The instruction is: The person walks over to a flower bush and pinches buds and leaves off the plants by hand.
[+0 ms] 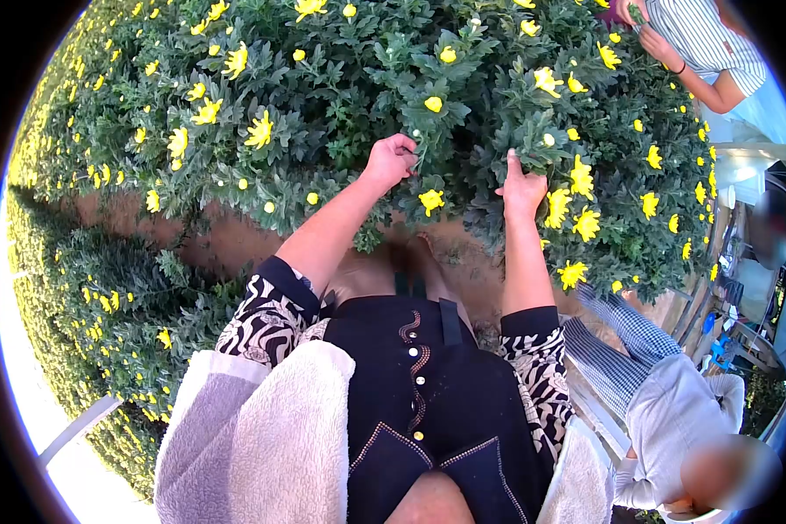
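Observation:
My left hand (pixel 391 162) reaches into a row of yellow chrysanthemums. Its fingertips are pinched on a thin green chrysanthemum stem (pixel 420 161) with a small pale bud (pixel 417 134) near its top. To the right, my right hand (pixel 524 188) is against the leaves, thumb pointing up and the other fingers curled. Foliage hides what these fingers grip, if anything. An open yellow flower (pixel 430 202) sits low between the two hands. Just right of my right hand are more yellow blooms (pixel 582 176), and a closed bud (pixel 548 140) stands above it.
A second flower row (pixel 148 306) lies left, across a strip of bare soil (pixel 227 249). At upper right a person in a striped shirt (pixel 707 44) handles a green sprig. Another person in a grey top (pixel 681 410) is close on my lower right. A towel (pixel 279 428) hangs over my shoulders.

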`<state>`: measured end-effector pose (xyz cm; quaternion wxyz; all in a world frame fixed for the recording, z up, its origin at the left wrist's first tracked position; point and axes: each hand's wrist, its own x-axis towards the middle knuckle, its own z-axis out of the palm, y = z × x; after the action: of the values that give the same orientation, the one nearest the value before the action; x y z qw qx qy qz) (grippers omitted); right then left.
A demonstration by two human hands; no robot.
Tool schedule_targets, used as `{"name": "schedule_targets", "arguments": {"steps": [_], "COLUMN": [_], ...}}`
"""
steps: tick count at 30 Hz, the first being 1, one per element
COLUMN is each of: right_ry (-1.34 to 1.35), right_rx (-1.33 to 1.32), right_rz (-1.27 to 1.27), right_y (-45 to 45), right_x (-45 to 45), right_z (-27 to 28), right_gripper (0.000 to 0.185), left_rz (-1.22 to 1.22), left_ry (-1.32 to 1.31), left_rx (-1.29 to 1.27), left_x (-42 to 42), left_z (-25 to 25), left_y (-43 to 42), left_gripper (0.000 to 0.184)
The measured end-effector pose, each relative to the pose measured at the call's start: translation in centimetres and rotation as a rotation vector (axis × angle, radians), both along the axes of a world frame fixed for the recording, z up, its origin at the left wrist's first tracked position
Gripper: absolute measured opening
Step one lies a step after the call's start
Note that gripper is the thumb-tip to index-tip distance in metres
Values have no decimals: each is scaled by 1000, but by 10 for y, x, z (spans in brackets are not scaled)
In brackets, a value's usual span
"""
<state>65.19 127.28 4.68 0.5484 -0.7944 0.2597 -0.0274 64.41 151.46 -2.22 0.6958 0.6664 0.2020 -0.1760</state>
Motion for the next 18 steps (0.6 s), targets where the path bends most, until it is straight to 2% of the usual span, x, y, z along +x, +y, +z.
{"name": "schedule_targets", "arguments": {"steps": [1,3,5,6,7,9,10,11,13,14,15,17,18], "right_ry": [18,188,631,639,595,288,173,182,255,206,153,104,112], "right_rx": [-31,68,342,537,832,946,773,702,389,388,325,470,472], "right_rz": [-10,41,148,247,311,226,259,284,446,481,417,323,326], "right_y": [2,5,-3,-1,-1,23,33,35,50,57,64,70,70], "right_x": [1,-3,3,-1,-3,-5,-8,-5,-2,-1,0,3,-1], "right_z": [0,18,4,-3,-9,-21,-18,-28,-29,-42,-69,-77,-75], "right_gripper": [44,52,67,74,55,53,60,69,73,73,62,54,54], "left_rz": [-1,-39,-3,-29,-55,-36,-6,23,-11,-43,-42,-134,-144], "left_ry": [6,-2,1,5,8,11,31,50,-9,-71,-67,-131,-198], "left_rx": [0,-30,-60,-49,-38,-34,-52,-70,-38,-11,-11,102,181], "left_x": [3,6,8,8,7,5,4,3,3,2,2,1,0], "left_z": [-3,-5,-3,-4,-4,1,6,11,1,-4,1,14,12], "left_y": [1,2,0,-1,-3,-7,-9,-11,-14,-15,-15,-16,-15], "left_gripper": [15,15,16,16,15,14,18,24,29,34,34,47,46]}}
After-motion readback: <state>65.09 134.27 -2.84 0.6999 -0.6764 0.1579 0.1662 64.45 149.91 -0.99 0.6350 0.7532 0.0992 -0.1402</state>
